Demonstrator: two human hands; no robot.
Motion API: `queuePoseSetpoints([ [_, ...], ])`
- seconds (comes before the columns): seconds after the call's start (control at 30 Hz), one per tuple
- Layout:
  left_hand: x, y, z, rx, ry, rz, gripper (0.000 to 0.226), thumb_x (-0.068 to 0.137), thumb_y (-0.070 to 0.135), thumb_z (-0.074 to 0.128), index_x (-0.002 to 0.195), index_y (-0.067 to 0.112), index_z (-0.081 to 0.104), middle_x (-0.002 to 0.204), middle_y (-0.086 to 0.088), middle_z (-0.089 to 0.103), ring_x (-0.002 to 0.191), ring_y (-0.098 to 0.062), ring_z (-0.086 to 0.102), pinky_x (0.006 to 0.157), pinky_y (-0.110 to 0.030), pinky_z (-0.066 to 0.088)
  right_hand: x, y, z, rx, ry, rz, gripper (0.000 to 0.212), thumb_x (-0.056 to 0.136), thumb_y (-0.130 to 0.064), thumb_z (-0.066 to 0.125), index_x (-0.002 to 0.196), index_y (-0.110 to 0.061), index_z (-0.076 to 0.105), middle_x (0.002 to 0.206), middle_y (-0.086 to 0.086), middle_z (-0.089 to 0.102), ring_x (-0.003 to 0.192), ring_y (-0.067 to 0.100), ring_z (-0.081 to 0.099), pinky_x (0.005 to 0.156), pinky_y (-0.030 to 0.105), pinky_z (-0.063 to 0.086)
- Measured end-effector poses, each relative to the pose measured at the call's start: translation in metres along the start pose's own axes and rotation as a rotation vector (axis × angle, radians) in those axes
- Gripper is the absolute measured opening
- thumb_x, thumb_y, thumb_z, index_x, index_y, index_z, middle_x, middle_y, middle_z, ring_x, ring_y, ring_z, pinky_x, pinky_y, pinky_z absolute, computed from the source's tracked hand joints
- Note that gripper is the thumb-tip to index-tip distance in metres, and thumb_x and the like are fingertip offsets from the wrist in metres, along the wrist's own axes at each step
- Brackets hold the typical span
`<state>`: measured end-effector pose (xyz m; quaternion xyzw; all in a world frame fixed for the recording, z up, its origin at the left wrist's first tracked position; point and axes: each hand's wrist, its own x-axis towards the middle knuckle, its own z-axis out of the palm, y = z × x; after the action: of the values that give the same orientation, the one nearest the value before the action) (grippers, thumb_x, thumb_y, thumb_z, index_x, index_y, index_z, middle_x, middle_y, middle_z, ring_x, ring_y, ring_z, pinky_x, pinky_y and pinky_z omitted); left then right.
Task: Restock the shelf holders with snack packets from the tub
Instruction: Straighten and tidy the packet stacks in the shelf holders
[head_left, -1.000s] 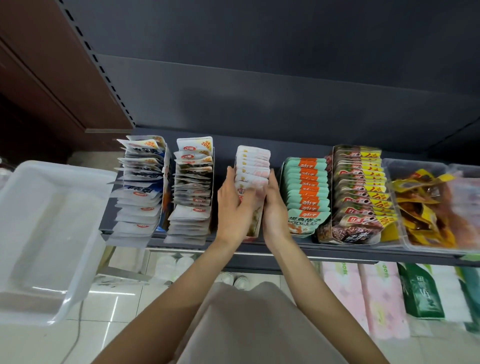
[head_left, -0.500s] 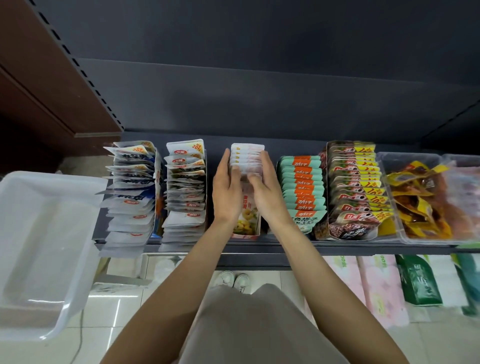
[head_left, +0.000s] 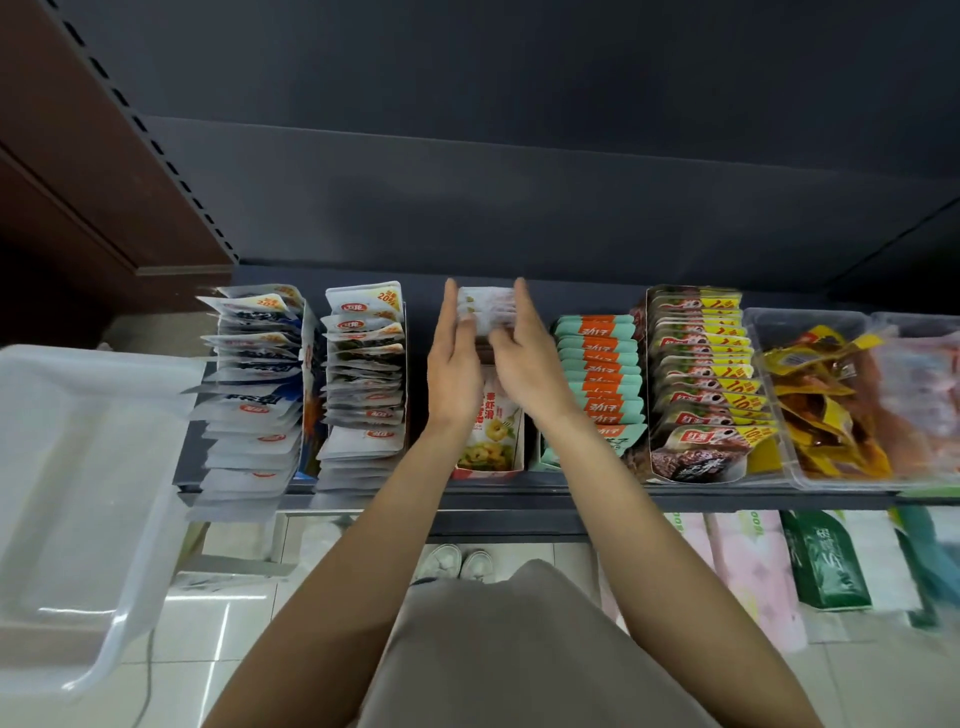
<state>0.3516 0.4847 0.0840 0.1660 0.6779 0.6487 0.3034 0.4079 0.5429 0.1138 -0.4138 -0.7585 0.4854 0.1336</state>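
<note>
**Both hands push the white packets to the back of the middle holder**

The left hand and the right hand frame a small stack of white snack packets at the far end of the middle cardboard holder on the shelf. Each grip is spread, with fingers straight along the stack's sides and the thumbs pressing its near face; nothing is pinched. A second ago the hands sat near the holder's front with the row of packets reaching almost to them; half a second ago they were partway in. Now they are at the back, the stack is squeezed short, and the holder's printed floor (yellow rings on a pale ground) lies bare in front of the wrists.

The clear tub stands at the left of the view, just beside the blue-and-white packets, in much the same place as before. The white packets with red logos, the green-and-orange packets and the red-and-yellow packets keep their rows. A clear bin of yellow-wrapped snacks sits at the far right.
</note>
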Motion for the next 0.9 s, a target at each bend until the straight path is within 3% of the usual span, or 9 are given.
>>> queuePoseSetpoints([
  [0.1, -0.009, -0.001, -0.001, -0.132, -0.007, -0.077, 0.046, 0.104, 0.028, 0.027, 0.149, 0.031, 0.022, 0.151, 0.003, 0.035, 0.137, -0.01, 0.034, 0.115, -0.035, 0.028, -0.015, 0.006, 0.012, 0.325, 0.081, 0.086, 0.069, 0.1, -0.015, 0.04, 0.152, -0.021, -0.004, 0.153, -0.011, 0.022, 0.135, 0.002, 0.028, 0.1, 0.006, 0.031],
  [0.23, -0.024, -0.009, -0.004, -0.197, 0.049, -0.178, 0.043, 0.104, 0.034, 0.028, 0.147, 0.031, 0.03, 0.144, 0.006, 0.044, 0.125, -0.001, 0.042, 0.091, -0.012, 0.04, -0.031, 0.023, 0.021, 0.422, 0.102, 0.193, 0.06, 0.102, -0.02, 0.037, 0.153, -0.023, 0.005, 0.158, 0.0, 0.021, 0.144, 0.017, 0.023, 0.117, 0.039, 0.027],
  [0.3, -0.029, -0.013, -0.005, -0.174, 0.056, -0.204, 0.045, 0.101, 0.042, 0.031, 0.145, 0.03, 0.037, 0.142, 0.006, 0.048, 0.125, -0.003, 0.045, 0.091, -0.014, 0.039, -0.042, 0.029, 0.024, 0.405, 0.09, 0.181, 0.053, 0.103, -0.024, 0.035, 0.152, -0.024, 0.014, 0.153, -0.003, 0.033, 0.138, 0.011, 0.034, 0.112, 0.028, 0.033],
  [0.37, -0.031, -0.015, -0.005, -0.186, 0.011, -0.232, 0.046, 0.1, 0.046, 0.032, 0.143, 0.03, 0.04, 0.14, 0.005, 0.051, 0.128, -0.009, 0.047, 0.106, -0.028, 0.037, -0.05, 0.033, 0.025, 0.386, 0.067, 0.121, 0.044, 0.104, -0.024, 0.035, 0.146, -0.033, 0.027, 0.138, -0.016, 0.046, 0.121, -0.011, 0.045, 0.096, 0.007, 0.037],
  [0.43, -0.031, -0.015, -0.005, -0.191, -0.049, -0.233, 0.044, 0.102, 0.041, 0.029, 0.144, 0.032, 0.038, 0.14, 0.004, 0.052, 0.129, -0.012, 0.047, 0.112, -0.039, 0.034, -0.051, 0.034, 0.024, 0.355, 0.05, 0.097, 0.042, 0.104, -0.024, 0.035, 0.143, -0.036, 0.03, 0.13, -0.024, 0.047, 0.109, -0.023, 0.045, 0.089, 0.001, 0.036],
  [0.6, -0.032, -0.015, -0.009, -0.182, -0.057, -0.219, 0.049, 0.103, 0.034, 0.028, 0.15, 0.035, 0.016, 0.153, 0.007, 0.031, 0.139, -0.011, 0.03, 0.117, -0.042, 0.022, -0.049, 0.033, 0.023, 0.277, -0.021, 0.11, 0.067, 0.102, -0.026, 0.039, 0.153, -0.026, -0.004, 0.15, -0.011, 0.035, 0.119, -0.011, 0.03, 0.096, 0.01, 0.028],
  [0.67, -0.031, -0.015, -0.012, -0.209, -0.048, -0.206, 0.052, 0.103, 0.029, 0.029, 0.151, 0.03, 0.011, 0.156, 0.005, 0.025, 0.14, -0.011, 0.028, 0.117, -0.039, 0.022, -0.05, 0.033, 0.023, 0.295, -0.04, 0.129, 0.071, 0.102, -0.019, 0.04, 0.152, -0.024, -0.009, 0.152, -0.008, 0.033, 0.12, -0.009, 0.03, 0.095, 0.008, 0.028],
  [0.8, -0.041, -0.013, -0.016, -0.069, 0.03, -0.148, 0.049, 0.1, 0.025, 0.034, 0.149, 0.027, 0.025, 0.146, 0.015, 0.035, 0.13, 0.0, 0.035, 0.101, -0.017, 0.03, -0.056, 0.037, 0.022, 0.23, -0.002, 0.087, 0.065, 0.1, -0.006, 0.04, 0.153, -0.015, 0.005, 0.15, -0.002, 0.037, 0.131, 0.003, 0.036, 0.089, -0.004, 0.027],
  [0.9, -0.049, -0.014, -0.015, 0.017, 0.043, -0.122, 0.04, 0.1, 0.023, 0.036, 0.14, 0.029, 0.041, 0.133, 0.018, 0.049, 0.122, 0.001, 0.043, 0.095, -0.014, 0.033, -0.064, 0.037, 0.024, 0.172, 0.06, -0.025, 0.048, 0.098, -0.003, 0.044, 0.143, -0.013, 0.032, 0.139, -0.001, 0.049, 0.125, 0.006, 0.048, 0.092, 0.002, 0.036],
])
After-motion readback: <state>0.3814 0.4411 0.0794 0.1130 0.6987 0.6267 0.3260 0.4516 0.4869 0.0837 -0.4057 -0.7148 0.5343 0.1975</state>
